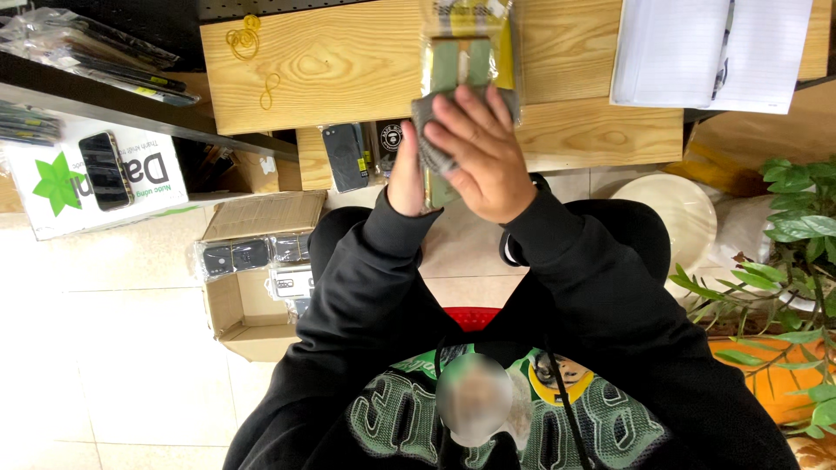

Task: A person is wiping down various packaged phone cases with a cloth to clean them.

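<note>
Two black-sleeved forearms rise from the bottom of my view and meet over the near edge of the pale wooden desk [348, 61]. I see the right hand [475, 152] on top, back toward the camera, fingers spread and curved over a grey, textured cloth [427, 139]; it presses the cloth against a sage-green phone case in a clear plastic sleeve [461, 52]. That hand is loosely closed round the cloth, not clenched. The left hand [407, 178] sits below and just beside it, mostly hidden; only its thumb side and heel show, held upright against the lower end of the packaged case. I cannot tell how far its fingers are closed, though it appears to steady the package from beneath. Both wrists are bent upward, the sleeves pulled down to the wrists.

The packaged case stands lengthwise away from me, its far end with a printed card header reaching over the desk top.

Left of the arms, on the tiled floor, an open brown cardboard box [257, 278] holds bagged dark phone cases. Beyond it a white printed carton with a green star [96, 178] carries a black phone [104, 170]. On the desk lie yellow rubber bands [244, 39], and at the far right a white lined notebook [710, 52]. A green leafy plant [784, 261] stands at right.
</note>
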